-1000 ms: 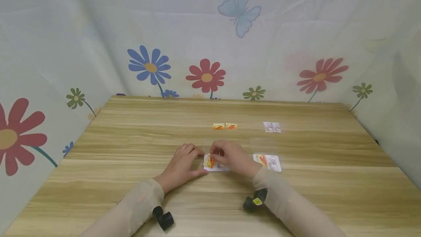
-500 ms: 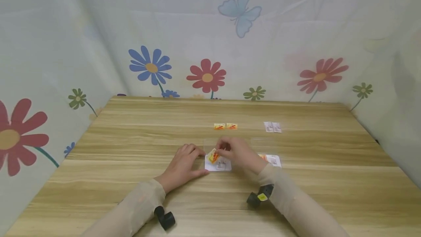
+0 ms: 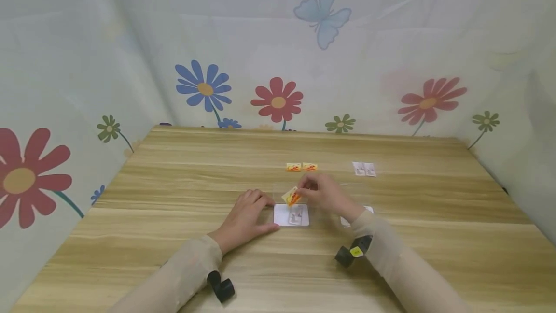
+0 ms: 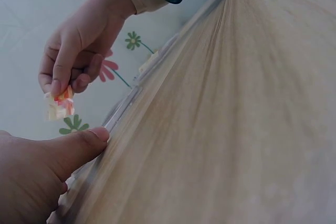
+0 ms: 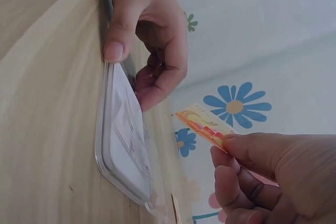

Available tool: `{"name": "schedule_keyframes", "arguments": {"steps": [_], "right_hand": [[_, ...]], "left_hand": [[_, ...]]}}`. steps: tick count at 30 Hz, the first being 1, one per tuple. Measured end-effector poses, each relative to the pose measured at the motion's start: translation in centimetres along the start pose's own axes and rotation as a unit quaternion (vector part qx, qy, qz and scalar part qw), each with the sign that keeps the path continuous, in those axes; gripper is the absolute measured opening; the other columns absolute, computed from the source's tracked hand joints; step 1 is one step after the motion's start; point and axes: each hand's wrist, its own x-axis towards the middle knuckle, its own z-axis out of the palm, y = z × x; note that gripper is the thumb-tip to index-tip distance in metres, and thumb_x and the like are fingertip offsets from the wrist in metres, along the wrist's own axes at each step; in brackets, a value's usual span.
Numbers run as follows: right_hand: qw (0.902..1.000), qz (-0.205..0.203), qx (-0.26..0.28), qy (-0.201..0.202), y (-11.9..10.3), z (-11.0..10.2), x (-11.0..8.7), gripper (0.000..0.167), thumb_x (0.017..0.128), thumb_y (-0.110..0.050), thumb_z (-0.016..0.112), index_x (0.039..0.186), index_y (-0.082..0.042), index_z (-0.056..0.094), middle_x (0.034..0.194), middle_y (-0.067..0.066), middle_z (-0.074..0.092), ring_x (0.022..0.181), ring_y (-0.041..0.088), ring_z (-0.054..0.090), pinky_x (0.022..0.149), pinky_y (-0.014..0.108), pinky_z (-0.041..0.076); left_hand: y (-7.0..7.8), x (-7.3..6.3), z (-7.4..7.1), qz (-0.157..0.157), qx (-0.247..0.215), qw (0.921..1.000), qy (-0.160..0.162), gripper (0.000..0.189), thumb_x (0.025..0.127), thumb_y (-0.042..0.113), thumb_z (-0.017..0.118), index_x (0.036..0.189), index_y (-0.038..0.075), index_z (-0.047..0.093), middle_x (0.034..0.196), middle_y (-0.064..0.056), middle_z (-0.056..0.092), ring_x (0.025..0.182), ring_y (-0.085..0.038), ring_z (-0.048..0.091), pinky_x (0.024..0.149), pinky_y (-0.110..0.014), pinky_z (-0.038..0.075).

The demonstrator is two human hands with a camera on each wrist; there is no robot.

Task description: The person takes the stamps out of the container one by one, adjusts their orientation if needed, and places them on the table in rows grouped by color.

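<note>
My right hand (image 3: 330, 194) pinches a small flat yellow-and-orange printed packet (image 5: 203, 125) between thumb and fingers, tilted in the air. Below it on the table lies a shallow white case (image 3: 281, 215), its clear lid (image 3: 279, 190) folded back at the far side. Inside the case, to the right, is a whitish printed packet (image 3: 296, 215). My left hand (image 3: 246, 214) holds the left end of this case, thumb at the near corner and fingertips at the far one, as the right wrist view also shows.
A second white case (image 3: 345, 222) sits to the right, mostly covered by my right hand and wrist. Farther back lie two yellow-and-orange packets (image 3: 293, 167) and two whitish packets (image 3: 364, 169). A floral cloth (image 3: 373, 52) hangs behind the wooden table (image 3: 208, 153).
My right hand has lifted the yellow-and-orange packet out of the left case, up and to the right. The left hand stays at the case's left end.
</note>
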Motion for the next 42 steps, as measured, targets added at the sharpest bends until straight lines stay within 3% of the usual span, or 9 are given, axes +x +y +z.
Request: {"name": "schedule_keyframes", "arguments": {"steps": [10, 19, 25, 33, 42], "right_hand": [[0.9985, 0.042, 0.026, 0.025, 0.4, -1.7, 0.8, 0.01, 0.089, -0.014, 0.067, 0.093, -0.005, 0.065, 0.087, 0.009, 0.066, 0.07, 0.014, 0.057, 0.063, 0.026, 0.051], [0.996, 0.077, 0.014, 0.043, 0.9, -3.2, 1.7, 0.015, 0.089, -0.019, 0.068, 0.096, -0.007, 0.065, 0.093, 0.017, 0.069, 0.068, 0.019, 0.059, 0.066, 0.033, 0.052], [0.9945, 0.091, 0.026, 0.045, 1.3, -3.9, 2.2, 0.017, 0.09, -0.022, 0.067, 0.099, -0.008, 0.065, 0.098, 0.017, 0.069, 0.073, 0.02, 0.06, 0.075, 0.041, 0.052], [0.9917, 0.113, 0.039, 0.048, 2.3, -4.7, 2.9, 0.021, 0.091, -0.024, 0.065, 0.103, -0.007, 0.063, 0.102, 0.016, 0.068, 0.075, 0.017, 0.059, 0.077, 0.039, 0.051], [0.9915, 0.108, 0.045, 0.057, 3.4, -5.5, 3.3, 0.022, 0.092, -0.023, 0.064, 0.102, -0.003, 0.064, 0.102, 0.018, 0.07, 0.071, 0.019, 0.058, 0.061, 0.023, 0.043]], "left_hand": [[0.0, 0.0, 0.1, -0.001, -0.004, 1.0, 0.0, 0.05, 0.075, 0.043, 0.078, 0.111, 0.012, 0.063, 0.108, -0.003, 0.059, 0.105, -0.022, 0.051, 0.101, -0.042, 0.039], [-0.2, 0.0, 0.2, 0.005, 0.0, 1.0, 0.007, 0.051, 0.075, 0.044, 0.078, 0.112, 0.012, 0.063, 0.107, -0.003, 0.059, 0.105, -0.022, 0.051, 0.101, -0.041, 0.039], [-0.3, 0.1, 0.3, 0.005, 0.003, 1.0, 0.007, 0.051, 0.075, 0.044, 0.078, 0.112, 0.012, 0.063, 0.108, -0.003, 0.06, 0.104, -0.023, 0.051, 0.101, -0.042, 0.039], [-0.3, 0.0, 0.3, 0.008, 0.009, 0.9999, 0.008, 0.052, 0.074, 0.043, 0.079, 0.112, 0.011, 0.063, 0.108, -0.004, 0.06, 0.104, -0.023, 0.051, 0.099, -0.042, 0.04], [0.0, 0.0, 0.0, 0.002, -0.001, 1.0, 0.003, 0.052, 0.074, 0.042, 0.079, 0.112, 0.01, 0.063, 0.108, -0.004, 0.059, 0.104, -0.023, 0.051, 0.1, -0.042, 0.039]]}}
